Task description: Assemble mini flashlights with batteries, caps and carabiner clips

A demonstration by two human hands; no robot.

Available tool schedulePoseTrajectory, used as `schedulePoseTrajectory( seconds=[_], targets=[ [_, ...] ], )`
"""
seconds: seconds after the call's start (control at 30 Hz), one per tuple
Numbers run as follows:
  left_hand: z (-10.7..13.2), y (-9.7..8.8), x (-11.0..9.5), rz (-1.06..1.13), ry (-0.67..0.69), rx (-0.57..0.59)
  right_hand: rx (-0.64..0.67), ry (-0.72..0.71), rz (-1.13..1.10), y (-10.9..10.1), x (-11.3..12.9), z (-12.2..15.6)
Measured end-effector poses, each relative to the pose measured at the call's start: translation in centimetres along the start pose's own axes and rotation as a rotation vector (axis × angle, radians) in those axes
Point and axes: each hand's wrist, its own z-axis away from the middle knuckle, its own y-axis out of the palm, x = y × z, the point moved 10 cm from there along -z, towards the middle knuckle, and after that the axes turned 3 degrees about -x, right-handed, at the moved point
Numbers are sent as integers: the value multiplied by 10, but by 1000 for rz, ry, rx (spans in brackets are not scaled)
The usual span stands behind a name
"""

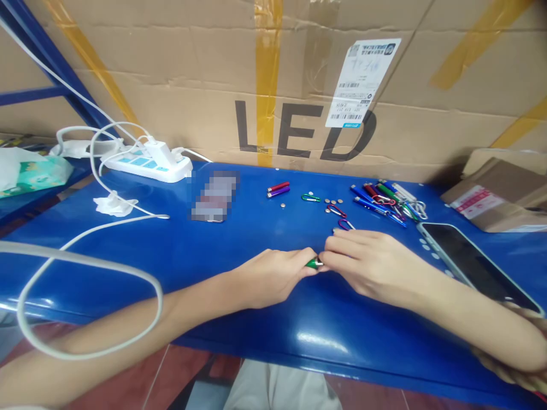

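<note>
Head | left fingers (306, 257), right fingers (337, 255) clamp green tube (313, 263) | white cable (85, 259) overlaps left forearm (200, 299)

Left forearm (192, 303): bare; enters at lower left, slants up toward centre. Left hand (271, 279): thumb side uppermost, fingers curled inward, thumb and forefinger pinched together. Right forearm (470, 313): bare; enters at right edge, angled up and inward. Right hand (370, 262): back turned upward, fingers bent, tips partly hidden. Position of pair: facing one another, fingertips close together, just right of centre.
</note>
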Motion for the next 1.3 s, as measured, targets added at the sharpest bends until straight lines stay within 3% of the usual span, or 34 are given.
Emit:
schedulePoseTrajectory(
  seconds=[0.17, 0.33, 0.43, 0.63, 0.73, 0.8, 0.87, 0.93, 1.03, 1.17, 1.3],
  targets=[
    [0, 5, -3, -181, 33, -15, 6, 118, -164, 13, -1, 8],
    [1, 9, -4, -274, 54, -7, 118, 517, -767, 47, -22, 20],
    [-1, 7, 0, -238, 13, 16, 184, 680, -1014, 65, -25, 28],
    [-3, -4, 9, -44, -64, -32, 248, 814, -1230, 77, -29, 35],
    [-4, -14, 17, 53, -113, -128, 181, 842, -1095, 69, -52, 40],
    [-5, -21, 25, 114, -162, -206, 69, 846, -775, 54, -80, 47],
    [-5, -28, 33, 178, -210, -285, -41, 829, -309, 32, -105, 53],
    [-4, -35, 39, 245, -250, -355, -38, 802, -64, 28, -117, 54],
    [-1, -40, 45, 353, -287, -411, 44, 740, 2, 45, -128, 39],
    [3, -40, 44, 490, -295, -401, 208, 661, -45, 77, -138, 7],
    [3, -39, 38, 595, -256, -389, 226, 708, -120, 82, -146, -10]
  ],
)
